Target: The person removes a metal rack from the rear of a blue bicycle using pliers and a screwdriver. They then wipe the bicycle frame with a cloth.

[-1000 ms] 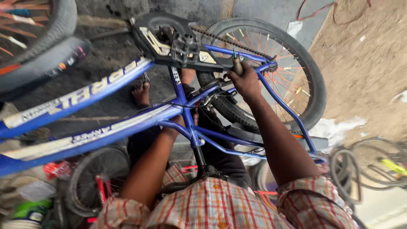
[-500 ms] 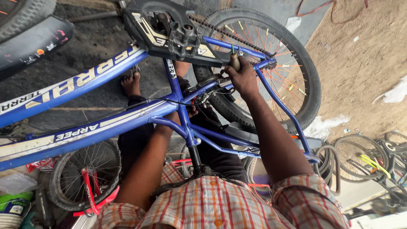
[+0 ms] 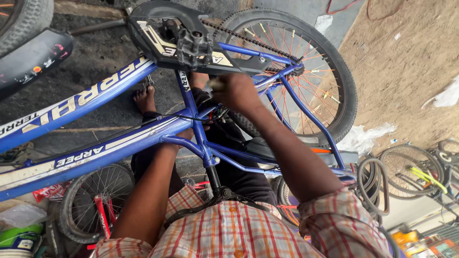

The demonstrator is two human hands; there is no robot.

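Inverted blue bicycle frame (image 3: 143,131) spans the view from 8 to 2 o'clock. The right hand (image 3: 236,93), grip clamped on a small tool (image 3: 216,84) beneath the chain guard (image 3: 191,43), should turn squarely; the left hand (image 3: 184,136) is hidden behind the tube, its grip indeterminable.

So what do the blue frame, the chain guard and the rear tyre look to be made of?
Blue frame: tubular metal by its look, painted glossy blue with pale lettering; light glints along the tubes.
Chain guard: black, flat and matte, with pale decals; plastic or thin painted metal, the look leaves it open.
Rear tyre: dull black rubber, on a wheel of thin orange-tinted wire spokes.
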